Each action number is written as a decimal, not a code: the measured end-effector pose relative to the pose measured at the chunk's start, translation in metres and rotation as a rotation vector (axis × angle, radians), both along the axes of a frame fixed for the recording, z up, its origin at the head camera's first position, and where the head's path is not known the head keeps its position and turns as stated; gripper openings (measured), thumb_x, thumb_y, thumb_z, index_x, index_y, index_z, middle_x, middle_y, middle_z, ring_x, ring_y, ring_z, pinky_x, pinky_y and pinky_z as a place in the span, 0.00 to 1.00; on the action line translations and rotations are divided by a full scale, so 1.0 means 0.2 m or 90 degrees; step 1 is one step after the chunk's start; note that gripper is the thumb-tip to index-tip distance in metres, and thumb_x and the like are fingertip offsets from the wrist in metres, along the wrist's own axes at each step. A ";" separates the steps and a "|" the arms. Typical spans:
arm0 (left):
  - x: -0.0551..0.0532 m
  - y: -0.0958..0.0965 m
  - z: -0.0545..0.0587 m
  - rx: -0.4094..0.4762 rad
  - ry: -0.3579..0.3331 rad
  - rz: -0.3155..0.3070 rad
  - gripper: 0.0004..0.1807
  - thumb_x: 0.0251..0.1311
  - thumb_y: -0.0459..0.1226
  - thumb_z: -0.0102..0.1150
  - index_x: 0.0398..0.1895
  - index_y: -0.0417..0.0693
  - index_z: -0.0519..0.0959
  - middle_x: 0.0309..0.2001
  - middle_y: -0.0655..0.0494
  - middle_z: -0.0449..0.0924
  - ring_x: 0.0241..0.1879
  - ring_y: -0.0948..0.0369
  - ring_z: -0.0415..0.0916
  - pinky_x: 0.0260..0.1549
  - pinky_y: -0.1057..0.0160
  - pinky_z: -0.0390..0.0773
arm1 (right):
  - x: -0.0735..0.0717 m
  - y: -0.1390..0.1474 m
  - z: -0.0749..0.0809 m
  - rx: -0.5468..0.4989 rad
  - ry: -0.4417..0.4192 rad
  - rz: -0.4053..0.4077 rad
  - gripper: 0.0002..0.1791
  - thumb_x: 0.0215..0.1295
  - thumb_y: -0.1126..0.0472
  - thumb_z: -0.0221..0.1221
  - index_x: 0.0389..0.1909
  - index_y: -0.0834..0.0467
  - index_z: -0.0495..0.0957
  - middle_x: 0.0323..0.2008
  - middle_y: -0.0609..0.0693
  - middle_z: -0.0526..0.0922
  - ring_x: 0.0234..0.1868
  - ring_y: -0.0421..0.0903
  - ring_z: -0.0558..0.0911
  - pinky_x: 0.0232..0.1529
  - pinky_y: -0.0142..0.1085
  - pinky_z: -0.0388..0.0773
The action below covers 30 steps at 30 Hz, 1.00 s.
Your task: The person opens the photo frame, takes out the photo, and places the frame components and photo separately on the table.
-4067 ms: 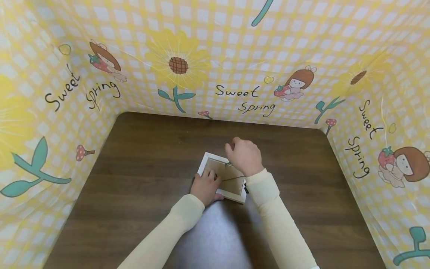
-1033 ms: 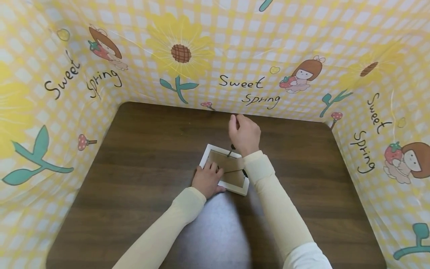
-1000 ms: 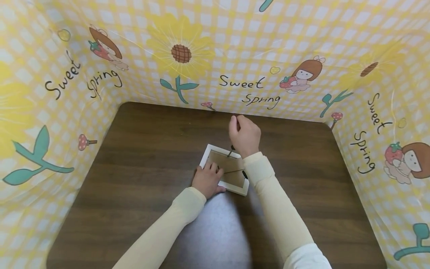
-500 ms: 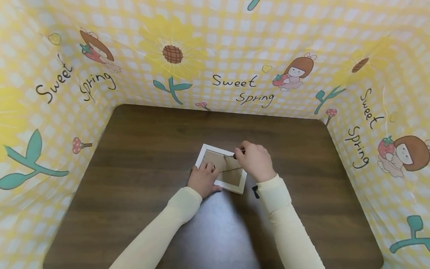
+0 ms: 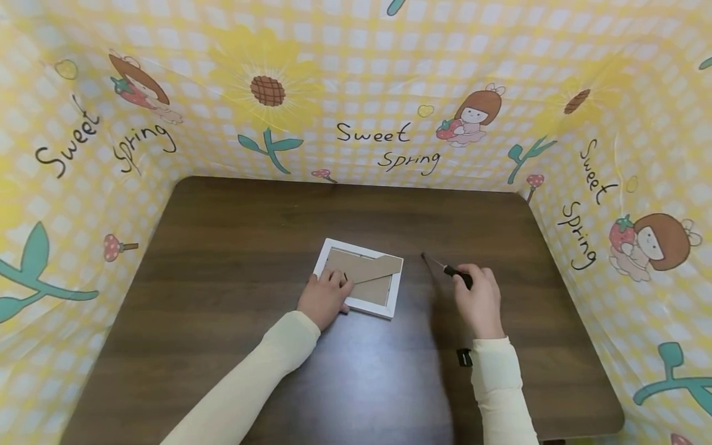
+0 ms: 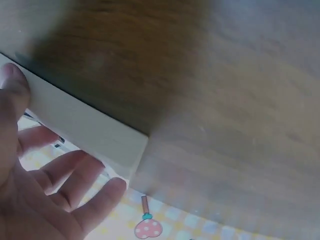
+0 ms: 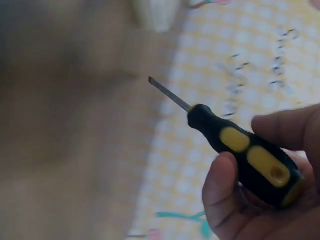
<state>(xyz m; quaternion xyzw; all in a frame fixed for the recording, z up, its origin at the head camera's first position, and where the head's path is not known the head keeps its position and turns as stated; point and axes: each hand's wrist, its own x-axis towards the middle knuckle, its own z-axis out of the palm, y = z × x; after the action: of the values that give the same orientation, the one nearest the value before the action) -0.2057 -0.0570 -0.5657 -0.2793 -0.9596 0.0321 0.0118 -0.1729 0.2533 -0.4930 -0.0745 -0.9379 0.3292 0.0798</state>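
A white picture frame (image 5: 394, 293) lies on the table with its tan backing board (image 5: 378, 267) facing up. At the frame's left near corner, my left hand (image 5: 325, 300) grips it. The left wrist view shows the thumb along the frame's outer side (image 6: 90, 112) and the other fingers over its face. My right hand (image 5: 481, 303) is to the right of the frame, apart from it. It holds a screwdriver (image 7: 240, 150) by the black and yellow handle. The thin metal shaft points away to the upper left, its tip over the table.
The dark wooden table (image 5: 239, 235) has rounded corners. A yellow checked cloth (image 5: 356, 74) with printed flowers and figures walls it at the back and both sides. A small black piece (image 5: 464, 357) sits beside the right cuff.
My right hand has moved with the screwdriver from the frame's far edge to the right and nearer, away from the frame. The left hand keeps its hold. The head view has shifted slightly.
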 end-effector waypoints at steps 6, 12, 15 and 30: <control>0.00 -0.08 0.03 -0.017 0.038 -0.072 0.10 0.65 0.38 0.64 0.47 0.51 0.79 0.45 0.47 0.75 0.48 0.47 0.75 0.43 0.46 0.78 | 0.04 0.08 -0.16 0.022 -0.073 0.023 0.21 0.70 0.65 0.59 0.62 0.65 0.75 0.51 0.67 0.74 0.48 0.66 0.78 0.46 0.58 0.73; 0.01 -0.16 0.02 -0.033 0.036 -0.142 0.09 0.65 0.29 0.62 0.42 0.51 0.74 0.39 0.47 0.73 0.41 0.47 0.75 0.48 0.47 0.76 | 0.04 0.08 -0.26 0.078 -0.091 0.063 0.22 0.66 0.66 0.62 0.61 0.65 0.75 0.48 0.67 0.77 0.43 0.63 0.80 0.43 0.58 0.76; 0.00 -0.18 0.02 -0.018 0.044 -0.170 0.10 0.64 0.28 0.61 0.41 0.50 0.74 0.40 0.46 0.73 0.42 0.46 0.76 0.48 0.47 0.77 | 0.04 0.08 -0.28 0.086 -0.091 0.060 0.23 0.65 0.67 0.63 0.61 0.65 0.76 0.46 0.66 0.77 0.40 0.62 0.80 0.40 0.58 0.76; -0.11 -0.32 0.04 0.042 -0.002 -0.200 0.20 0.55 0.22 0.66 0.50 0.44 0.78 0.59 0.41 0.77 0.60 0.45 0.75 0.54 0.46 0.77 | 0.00 0.03 -0.35 0.103 -0.120 0.058 0.26 0.64 0.65 0.64 0.63 0.64 0.73 0.47 0.67 0.77 0.43 0.65 0.79 0.40 0.58 0.77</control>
<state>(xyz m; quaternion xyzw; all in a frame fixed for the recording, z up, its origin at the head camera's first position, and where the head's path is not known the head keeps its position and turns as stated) -0.2279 -0.1218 -0.5582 -0.4256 -0.9046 -0.0017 0.0245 -0.1721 0.2601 -0.5630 -0.0556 -0.9672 0.2474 -0.0177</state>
